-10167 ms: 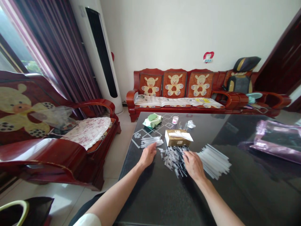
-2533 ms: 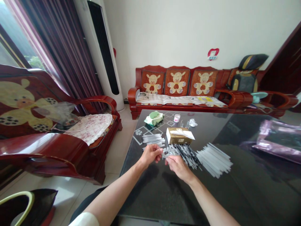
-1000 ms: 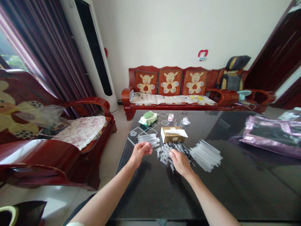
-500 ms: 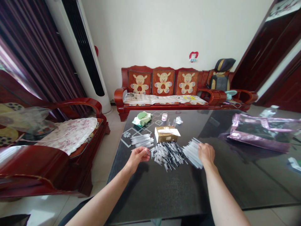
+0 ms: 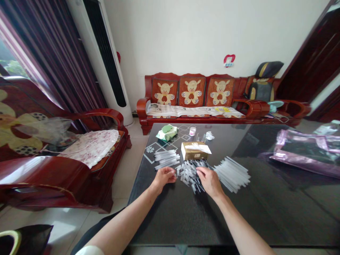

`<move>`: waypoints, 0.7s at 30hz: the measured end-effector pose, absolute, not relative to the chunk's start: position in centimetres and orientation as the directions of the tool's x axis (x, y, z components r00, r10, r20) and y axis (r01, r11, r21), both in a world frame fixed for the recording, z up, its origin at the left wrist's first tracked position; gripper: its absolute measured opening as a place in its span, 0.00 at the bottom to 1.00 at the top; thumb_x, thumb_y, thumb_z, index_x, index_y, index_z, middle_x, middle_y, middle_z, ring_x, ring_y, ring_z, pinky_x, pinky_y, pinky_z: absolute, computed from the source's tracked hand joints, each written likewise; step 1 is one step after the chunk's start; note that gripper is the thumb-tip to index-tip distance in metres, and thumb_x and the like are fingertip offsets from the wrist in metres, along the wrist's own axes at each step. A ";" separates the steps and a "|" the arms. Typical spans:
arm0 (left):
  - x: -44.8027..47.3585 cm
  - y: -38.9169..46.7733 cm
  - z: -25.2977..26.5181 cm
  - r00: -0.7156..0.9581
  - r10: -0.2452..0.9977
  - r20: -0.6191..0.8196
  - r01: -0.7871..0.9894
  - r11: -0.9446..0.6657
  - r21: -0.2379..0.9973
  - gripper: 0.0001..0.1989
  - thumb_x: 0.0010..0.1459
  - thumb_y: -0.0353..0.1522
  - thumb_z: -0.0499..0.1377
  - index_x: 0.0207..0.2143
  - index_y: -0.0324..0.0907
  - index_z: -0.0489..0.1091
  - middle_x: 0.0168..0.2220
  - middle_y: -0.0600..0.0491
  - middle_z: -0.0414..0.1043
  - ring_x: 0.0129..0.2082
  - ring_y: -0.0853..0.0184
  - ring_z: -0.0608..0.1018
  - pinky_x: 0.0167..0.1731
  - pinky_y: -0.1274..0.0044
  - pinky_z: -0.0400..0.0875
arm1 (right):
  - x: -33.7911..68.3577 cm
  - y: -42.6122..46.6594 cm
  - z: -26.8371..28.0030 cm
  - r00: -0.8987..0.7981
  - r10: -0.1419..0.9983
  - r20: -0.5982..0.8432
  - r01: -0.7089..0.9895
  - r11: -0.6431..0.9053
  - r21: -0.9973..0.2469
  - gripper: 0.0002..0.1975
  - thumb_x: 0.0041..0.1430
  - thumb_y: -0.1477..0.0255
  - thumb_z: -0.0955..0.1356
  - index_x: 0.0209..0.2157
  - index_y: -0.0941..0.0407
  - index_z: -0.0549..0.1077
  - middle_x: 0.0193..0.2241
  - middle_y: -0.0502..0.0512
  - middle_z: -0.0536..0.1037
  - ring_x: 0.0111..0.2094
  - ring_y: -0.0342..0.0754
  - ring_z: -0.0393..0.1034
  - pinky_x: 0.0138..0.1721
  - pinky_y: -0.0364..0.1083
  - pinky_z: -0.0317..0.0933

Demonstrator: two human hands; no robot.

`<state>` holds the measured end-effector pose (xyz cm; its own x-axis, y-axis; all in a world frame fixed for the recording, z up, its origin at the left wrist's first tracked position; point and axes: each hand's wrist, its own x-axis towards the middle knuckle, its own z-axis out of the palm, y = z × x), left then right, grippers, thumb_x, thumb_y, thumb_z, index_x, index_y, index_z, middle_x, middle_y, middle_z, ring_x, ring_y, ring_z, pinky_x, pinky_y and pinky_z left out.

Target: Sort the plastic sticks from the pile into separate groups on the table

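My left hand [image 5: 165, 179] is closed in a pinch near the left bundle; anything between its fingertips is too small to name. Thumb and forefinger of my right hand [image 5: 211, 183] are together at the right side of the mixed heap [image 5: 189, 173] of short whitish and black stick-like pieces. What they grip there is hidden. Right of that hand lies a fanned stack of translucent, whitish tubes [image 5: 233, 173]. A smaller row of similar whitish sticks with dark ends [image 5: 166, 158] lies just beyond my left hand.
Behind the heap stands a gold tissue box [image 5: 195, 151]. Farther back on the dark glossy table [image 5: 170, 219] are a green wipes pack [image 5: 167, 133], a small white cup [image 5: 192, 131] and crumpled tissue [image 5: 209, 135]. A clear bag with purple trim [image 5: 305, 156] lies at right.
My right hand has left the tube stack on the right and moved left to the mixed heap. The left hand stays pinched beside the left bundle. The view has turned slightly left.
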<state>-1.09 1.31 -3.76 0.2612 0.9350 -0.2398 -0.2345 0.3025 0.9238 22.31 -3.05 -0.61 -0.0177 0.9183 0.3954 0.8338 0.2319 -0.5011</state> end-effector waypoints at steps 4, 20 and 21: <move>-0.7 1.4 -5.0 0.232 0.930 -0.285 -0.175 0.328 0.928 0.20 0.41 0.39 0.71 0.31 0.33 0.71 0.22 0.50 0.73 0.21 0.69 0.76 0.28 0.75 0.74 | 23.6 -2.9 -1.0 0.078 0.938 0.337 0.859 0.108 -0.500 0.15 0.60 0.69 0.61 0.38 0.55 0.79 0.35 0.59 0.82 0.38 0.51 0.76 0.40 0.44 0.64; -4.9 4.1 -3.4 0.368 0.886 0.283 0.782 -0.459 0.422 0.15 0.56 0.24 0.53 0.44 0.40 0.74 0.44 0.44 0.73 0.47 0.58 0.72 0.53 0.68 0.61 | 22.8 -3.0 -1.0 0.041 0.960 0.277 0.910 0.079 -0.407 0.15 0.61 0.70 0.60 0.38 0.54 0.78 0.36 0.57 0.82 0.38 0.51 0.76 0.37 0.44 0.61; -5.1 4.1 -3.3 0.382 0.890 0.248 0.806 -0.453 0.381 0.14 0.57 0.25 0.53 0.42 0.41 0.75 0.43 0.45 0.73 0.46 0.58 0.72 0.53 0.68 0.61 | 22.7 -3.0 -1.0 0.042 0.960 0.277 0.912 0.077 -0.404 0.15 0.61 0.70 0.60 0.38 0.54 0.78 0.35 0.57 0.82 0.38 0.51 0.76 0.37 0.44 0.61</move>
<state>-5.05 4.07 -3.31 0.3823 0.8900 0.2484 0.8061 -0.4526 0.3812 22.71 -2.97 -1.00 0.0415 0.9599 0.2771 0.9115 0.0772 -0.4040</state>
